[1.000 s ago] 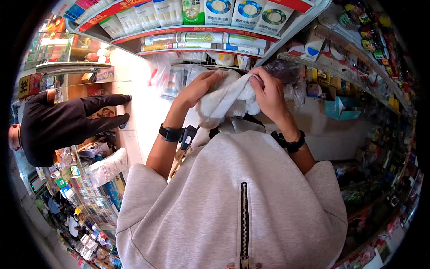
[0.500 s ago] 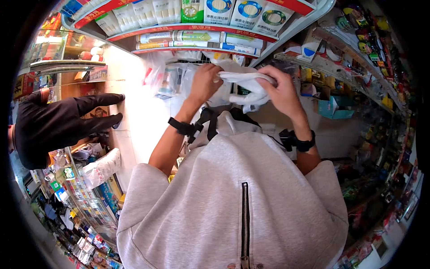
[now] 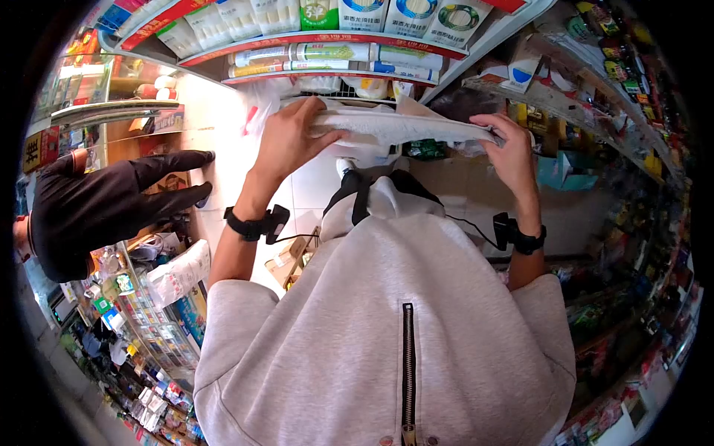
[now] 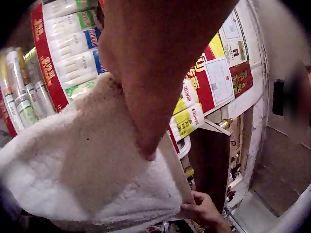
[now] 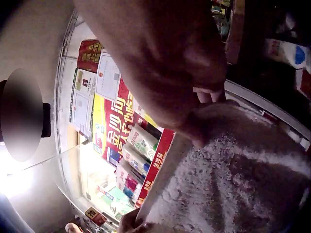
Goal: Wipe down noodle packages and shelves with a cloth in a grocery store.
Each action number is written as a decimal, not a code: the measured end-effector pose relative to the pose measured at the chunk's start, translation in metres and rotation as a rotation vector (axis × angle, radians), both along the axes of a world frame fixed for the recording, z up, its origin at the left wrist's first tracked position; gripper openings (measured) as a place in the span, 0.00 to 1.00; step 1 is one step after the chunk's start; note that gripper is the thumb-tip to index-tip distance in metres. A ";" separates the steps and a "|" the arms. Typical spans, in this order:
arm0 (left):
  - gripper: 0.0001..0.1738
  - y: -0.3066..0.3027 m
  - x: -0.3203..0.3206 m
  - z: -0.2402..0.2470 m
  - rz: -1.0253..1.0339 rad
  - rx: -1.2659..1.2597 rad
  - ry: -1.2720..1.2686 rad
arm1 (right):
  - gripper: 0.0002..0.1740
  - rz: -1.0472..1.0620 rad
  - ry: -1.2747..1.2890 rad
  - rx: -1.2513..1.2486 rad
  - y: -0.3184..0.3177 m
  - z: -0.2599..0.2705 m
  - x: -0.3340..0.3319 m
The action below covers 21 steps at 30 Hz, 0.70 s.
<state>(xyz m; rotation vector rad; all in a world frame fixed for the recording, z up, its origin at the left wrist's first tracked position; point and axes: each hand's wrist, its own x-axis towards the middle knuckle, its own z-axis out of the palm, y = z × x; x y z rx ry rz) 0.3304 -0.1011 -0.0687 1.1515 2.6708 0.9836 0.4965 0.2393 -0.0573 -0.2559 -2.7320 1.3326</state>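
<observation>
One towel (image 3: 401, 125) stretches between left hand (image 3: 286, 141) and right hand (image 3: 513, 152) fingers (image 3: 485, 120).

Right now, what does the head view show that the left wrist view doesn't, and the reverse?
Only the head view: the grey jacket and a person in black at the left. Only the left wrist view: the wall notices above a brown cabinet. Both: the white towel held between the left grip and right grip, in front of shelved noodle packets.
</observation>
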 end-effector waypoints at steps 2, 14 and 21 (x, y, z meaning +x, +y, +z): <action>0.16 -0.011 -0.002 0.003 0.003 -0.025 -0.095 | 0.16 0.034 -0.012 -0.011 0.001 -0.002 0.000; 0.33 -0.039 -0.001 0.012 0.077 0.335 -0.561 | 0.11 -0.069 -0.058 -0.051 -0.011 -0.008 0.003; 0.18 -0.075 -0.024 -0.006 0.109 0.284 -0.660 | 0.10 0.224 -0.086 -0.477 0.005 -0.038 0.011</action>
